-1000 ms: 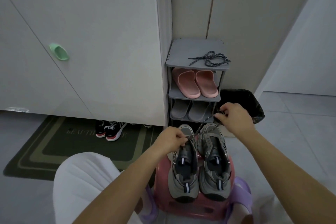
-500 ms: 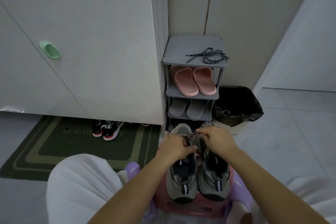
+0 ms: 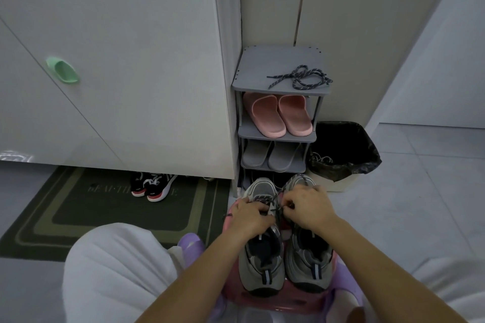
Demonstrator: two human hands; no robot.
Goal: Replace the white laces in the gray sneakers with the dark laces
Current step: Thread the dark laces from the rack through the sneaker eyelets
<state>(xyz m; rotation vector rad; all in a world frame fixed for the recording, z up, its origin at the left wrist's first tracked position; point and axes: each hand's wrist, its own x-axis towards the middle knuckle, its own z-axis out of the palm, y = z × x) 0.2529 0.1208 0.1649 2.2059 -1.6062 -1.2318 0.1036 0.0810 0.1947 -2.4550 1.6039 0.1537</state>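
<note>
Two gray sneakers (image 3: 263,274) are sitting side by side on one pink stool (image 3: 288,303), white laces seemingly out of both. One left hand (image 3: 249,217) is pinching, fingers curled, a dark lace (image 3: 274,208) going through the left shoe's (image 3: 262,187) eyelets; one right hand (image 3: 307,208) is pinching its other end. One spare dark lace (image 3: 299,77) is lying on the rack (image 3: 252,78), likely awaiting the right shoe (image 3: 307,262). One bin (image 3: 367,157) is holding pale cords (image 3: 321,158), probably the white laces.

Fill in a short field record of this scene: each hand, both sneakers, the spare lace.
Left hand: pinches dark lace over left sneaker
Right hand: pinches the same lace
Right sneaker: beside the left one, both on pink stool
Spare lace: loose on top of gray rack
</note>
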